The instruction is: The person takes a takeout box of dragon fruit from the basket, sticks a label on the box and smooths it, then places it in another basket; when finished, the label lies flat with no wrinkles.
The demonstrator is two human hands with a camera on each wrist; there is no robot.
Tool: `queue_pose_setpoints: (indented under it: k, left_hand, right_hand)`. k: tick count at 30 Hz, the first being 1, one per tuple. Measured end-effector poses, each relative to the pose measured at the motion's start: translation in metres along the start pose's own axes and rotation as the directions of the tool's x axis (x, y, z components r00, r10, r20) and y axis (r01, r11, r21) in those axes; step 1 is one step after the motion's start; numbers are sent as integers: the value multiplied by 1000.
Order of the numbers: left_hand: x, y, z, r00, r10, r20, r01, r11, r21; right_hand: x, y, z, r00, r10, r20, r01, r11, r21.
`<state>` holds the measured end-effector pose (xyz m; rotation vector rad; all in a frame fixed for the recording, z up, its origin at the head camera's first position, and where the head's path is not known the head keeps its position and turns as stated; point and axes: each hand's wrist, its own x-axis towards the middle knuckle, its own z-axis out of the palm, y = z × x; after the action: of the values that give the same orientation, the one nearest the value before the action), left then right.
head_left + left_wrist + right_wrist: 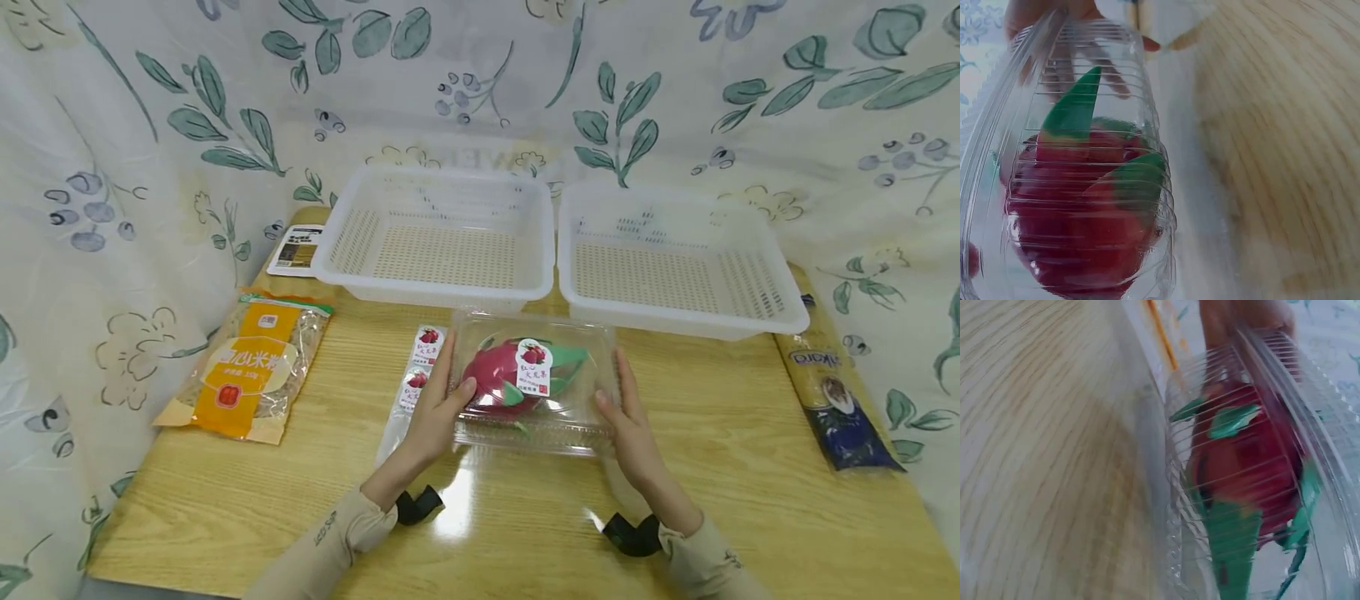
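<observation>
Both hands hold a clear plastic clamshell box (585, 333) by its two short ends, over the middle of the table. My left hand (431, 412) grips its left end, thumb on the lid; my right hand (630, 429) grips its right end in the same way. Inside lies a red dragon fruit (491, 371) with green scales, also seen through the ribbed wall in both wrist views. The lid is closed and carries a white label (534, 367) with a dragon fruit picture. Partly behind the left hand, a strip of similar labels (415, 387) lies on the table.
Two white plastic baskets (442, 292) (675, 315) stand side by side at the back. An orange-and-clear food bag (247, 367) lies on the left, with a small white packet (295, 250) behind it. A gold-and-blue packet (836, 392) lies at the right edge of the wooden table (720, 400).
</observation>
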<state>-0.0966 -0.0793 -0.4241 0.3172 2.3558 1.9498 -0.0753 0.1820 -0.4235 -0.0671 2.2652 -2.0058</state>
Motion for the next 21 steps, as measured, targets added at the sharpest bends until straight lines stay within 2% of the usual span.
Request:
queue_pose_setpoints:
  k: [5, 9, 12, 15, 19, 21]
  left_hand:
    - [-2, 6, -3, 1000, 9, -13, -10, 999, -34]
    - [-3, 15, -7, 999, 40, -9, -41, 997, -67]
    - [-1, 25, -13, 997, 79, -7, -80, 992, -102]
    - [2, 35, -21, 993, 114, -11, -114, 983, -144]
    - [8, 45, -31, 985, 168, -37, -172, 969, -176]
    - [13, 48, -35, 979, 197, -60, -205, 960, -191]
  right_hand:
    - [0, -6, -3, 997, 7, 82, -9, 1000, 21]
    - [-1, -12, -1, 994, 41, 101, -51, 993, 102]
    - [-1, -20, 2, 993, 71, 91, -89, 973, 214]
    - [0, -33, 6, 992, 105, 75, -124, 940, 319]
    - [2, -55, 7, 986, 149, 72, -165, 918, 360]
    - [5, -66, 5, 983, 165, 79, -183, 920, 348]
